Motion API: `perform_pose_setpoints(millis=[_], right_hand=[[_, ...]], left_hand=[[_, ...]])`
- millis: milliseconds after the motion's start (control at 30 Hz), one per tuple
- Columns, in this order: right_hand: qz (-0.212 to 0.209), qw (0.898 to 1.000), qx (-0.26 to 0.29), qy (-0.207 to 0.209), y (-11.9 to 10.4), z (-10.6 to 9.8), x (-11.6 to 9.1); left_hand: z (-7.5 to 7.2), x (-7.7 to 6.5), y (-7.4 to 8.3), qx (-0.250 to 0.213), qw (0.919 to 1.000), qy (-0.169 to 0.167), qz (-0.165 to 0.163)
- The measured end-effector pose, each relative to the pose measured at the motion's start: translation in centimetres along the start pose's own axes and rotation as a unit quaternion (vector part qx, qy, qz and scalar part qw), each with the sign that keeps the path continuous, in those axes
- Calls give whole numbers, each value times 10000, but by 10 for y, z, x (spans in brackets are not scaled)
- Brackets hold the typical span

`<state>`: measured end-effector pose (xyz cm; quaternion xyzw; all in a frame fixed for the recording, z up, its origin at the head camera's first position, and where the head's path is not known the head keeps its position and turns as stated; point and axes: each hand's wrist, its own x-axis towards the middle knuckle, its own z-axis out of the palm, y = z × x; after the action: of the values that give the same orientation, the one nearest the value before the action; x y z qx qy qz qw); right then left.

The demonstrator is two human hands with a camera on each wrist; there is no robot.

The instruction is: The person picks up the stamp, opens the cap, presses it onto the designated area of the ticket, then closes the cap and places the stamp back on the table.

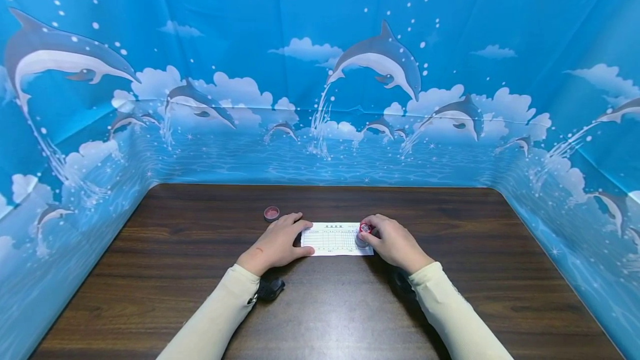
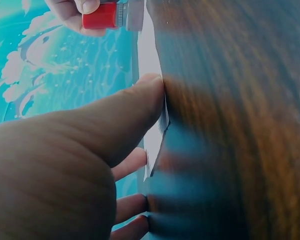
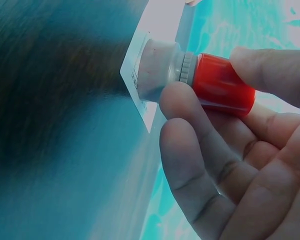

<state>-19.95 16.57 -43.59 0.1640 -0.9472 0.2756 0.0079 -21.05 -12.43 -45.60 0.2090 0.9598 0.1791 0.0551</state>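
**Red-handled stamp at right end of printed slip**

Far left: left sleeve, pale, ends at the wrist; black wrist device shows on the inner side.

Next: small round container, reddish inside, rests on the dark wood counter, just beyond the left hand and apart from the slip.

Left hand: back uppermost, short red mark on it. Fingers extended, thumb spread away, nothing gripped. Thumb at the slip's near left corner, index finger at its far left corner. Left wrist view: thumb tip touches the slip's edge.

Centre: slip lies on the counter, long side running left to right. Ruled grid, heading along the far edge; fine print too small to read.

Right end of slip: stamp upright. Right wrist view: red handle, grey ribbed collar, wide frosted base against the paper. Cannot tell whether the base sits fully flush.

Right hand: thumb and fingers curled, gripping the stamp by its handle; one fingertip beside the base.

Far right: right sleeve, also pale.

Behind, full width: blue backdrop printed with leaping dolphins, clouds and water.
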Motion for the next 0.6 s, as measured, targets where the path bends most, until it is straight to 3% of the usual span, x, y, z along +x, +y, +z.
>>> perform_pose_setpoints(millis=[600], right_hand=[[11,9997,248,-81,4,-1,0]], left_hand=[[2,1,-2,35,10000,20,38]])
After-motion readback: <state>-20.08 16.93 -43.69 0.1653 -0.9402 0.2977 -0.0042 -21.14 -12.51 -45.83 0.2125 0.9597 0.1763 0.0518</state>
